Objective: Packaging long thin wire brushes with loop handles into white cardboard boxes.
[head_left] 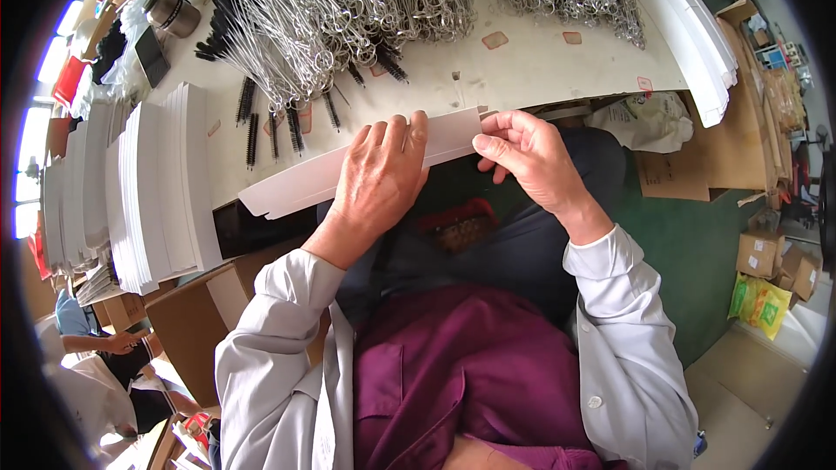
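Observation:
A long, narrow white carton (300, 184) lies slantwise along the near edge of the table, in front of my body. My left hand (379, 170) rests over its middle with the fingers bent across it; the thumb is mostly hidden. At the carton's right end my right hand (527, 152) is closed, thumb and fingertips at the end flap. Just beyond the carton lies a big heap of wire cleaning brushes (322, 17) with looped handles and black bristles. A few bristle heads point toward me, not far from my left hand.
Stacks of flat white cartons (157, 200) stand at the left, and more white cartons (688, 35) lie at the right edge. A metal flask (171, 13) and a dark tablet (151, 58) are at the far left. Cardboard boxes (762, 257) sit on the right; another person's hand (122, 342) shows lower left.

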A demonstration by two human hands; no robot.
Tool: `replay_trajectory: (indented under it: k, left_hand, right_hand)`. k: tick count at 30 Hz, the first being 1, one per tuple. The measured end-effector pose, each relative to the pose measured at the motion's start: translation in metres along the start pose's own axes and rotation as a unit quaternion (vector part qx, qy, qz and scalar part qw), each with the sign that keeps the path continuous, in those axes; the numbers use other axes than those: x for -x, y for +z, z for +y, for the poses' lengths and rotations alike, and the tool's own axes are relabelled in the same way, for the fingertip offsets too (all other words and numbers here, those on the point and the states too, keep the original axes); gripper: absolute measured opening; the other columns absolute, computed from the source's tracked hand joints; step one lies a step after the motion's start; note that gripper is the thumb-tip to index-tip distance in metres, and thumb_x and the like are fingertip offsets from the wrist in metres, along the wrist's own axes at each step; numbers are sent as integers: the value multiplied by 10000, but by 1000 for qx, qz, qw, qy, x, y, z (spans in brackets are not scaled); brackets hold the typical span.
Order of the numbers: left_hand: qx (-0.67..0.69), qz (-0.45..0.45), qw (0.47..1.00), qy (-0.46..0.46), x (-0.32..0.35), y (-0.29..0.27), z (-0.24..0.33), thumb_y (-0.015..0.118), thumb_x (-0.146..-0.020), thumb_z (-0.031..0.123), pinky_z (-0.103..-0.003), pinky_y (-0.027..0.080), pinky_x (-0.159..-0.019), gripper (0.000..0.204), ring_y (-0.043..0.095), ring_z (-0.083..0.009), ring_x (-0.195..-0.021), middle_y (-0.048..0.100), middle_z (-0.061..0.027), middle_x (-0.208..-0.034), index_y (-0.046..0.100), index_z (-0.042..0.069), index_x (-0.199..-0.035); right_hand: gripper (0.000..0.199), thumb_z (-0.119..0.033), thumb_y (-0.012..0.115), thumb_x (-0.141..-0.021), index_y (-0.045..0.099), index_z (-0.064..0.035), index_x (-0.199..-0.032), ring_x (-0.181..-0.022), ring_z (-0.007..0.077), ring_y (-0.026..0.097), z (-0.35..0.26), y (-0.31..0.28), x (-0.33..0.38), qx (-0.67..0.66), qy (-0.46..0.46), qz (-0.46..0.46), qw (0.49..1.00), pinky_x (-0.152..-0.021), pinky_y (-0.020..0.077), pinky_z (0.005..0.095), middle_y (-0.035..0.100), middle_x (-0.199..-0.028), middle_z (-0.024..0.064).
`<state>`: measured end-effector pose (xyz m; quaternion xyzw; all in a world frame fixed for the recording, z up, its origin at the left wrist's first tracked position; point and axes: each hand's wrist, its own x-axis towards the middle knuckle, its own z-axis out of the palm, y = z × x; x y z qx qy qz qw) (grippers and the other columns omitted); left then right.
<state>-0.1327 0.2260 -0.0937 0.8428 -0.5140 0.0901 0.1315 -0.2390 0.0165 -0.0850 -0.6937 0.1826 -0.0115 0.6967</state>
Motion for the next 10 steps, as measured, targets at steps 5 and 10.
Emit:
replay_trajectory:
  k: [5, 10]
  left_hand:
    - [6, 0, 1000, 10, 4, -3, 1, 822, -722, 170, -392, 511, -867, 726, 604, -275, -937, 569, -135, -1088, 504, -34, -1342]
    - [47, -38, 998, -1, 7, -5, 4, 818, -717, 220, -420, 528, -947, 797, 639, -322, -1091, 626, -157, -1234, 494, -2, -1410]
  right_hand:
    - [418, -295, 714, -980, 662, 81, -1156, -633, 108, 656, -12, -11, -1, -56, 68, -77, 993, -493, 517, 231, 694, -926, 82]
    - [409, -317, 672, -998, 682, 43, -1192, -503, 111, 624, -1, -18, -10, -116, 139, -177, 968, -446, 512, 214, 683, -801, 102]
